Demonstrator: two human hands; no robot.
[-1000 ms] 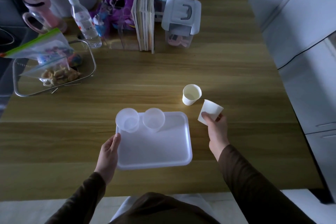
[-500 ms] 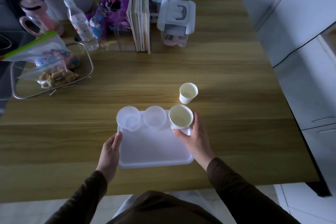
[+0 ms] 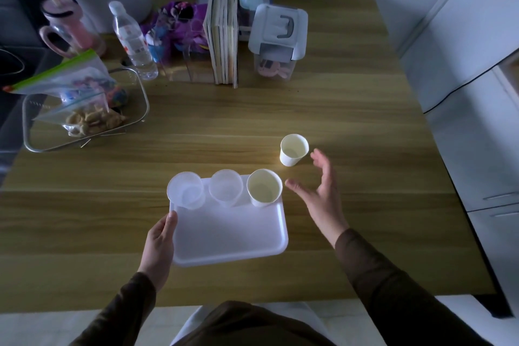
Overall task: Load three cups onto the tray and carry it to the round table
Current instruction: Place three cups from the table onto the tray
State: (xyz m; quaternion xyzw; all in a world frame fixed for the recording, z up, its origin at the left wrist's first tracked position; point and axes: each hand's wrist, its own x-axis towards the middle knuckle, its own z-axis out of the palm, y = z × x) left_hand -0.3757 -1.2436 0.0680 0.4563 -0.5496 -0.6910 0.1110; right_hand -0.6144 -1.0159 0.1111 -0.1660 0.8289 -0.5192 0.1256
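Note:
A white tray (image 3: 230,236) lies on the wooden table in front of me. Along its far edge stand two clear plastic cups (image 3: 186,189) (image 3: 226,187) and one white paper cup (image 3: 264,187), all upright. A second white paper cup (image 3: 293,149) stands on the table beyond the tray's right corner. My left hand (image 3: 158,244) grips the tray's left rim. My right hand (image 3: 320,194) hovers open just right of the tray, fingers spread, holding nothing, between the two paper cups.
Along the back stand upright books (image 3: 223,39), a lidded plastic box (image 3: 276,42), a water bottle (image 3: 133,41), a pink jug (image 3: 66,27) and purple items. A wire basket (image 3: 84,118) with snack bags sits at left. White cabinets (image 3: 477,93) flank the table's right edge.
My right hand carried the paper cup to the tray, set it beside the clear cups, let go and drew back to the right. The left hand stayed on the tray.

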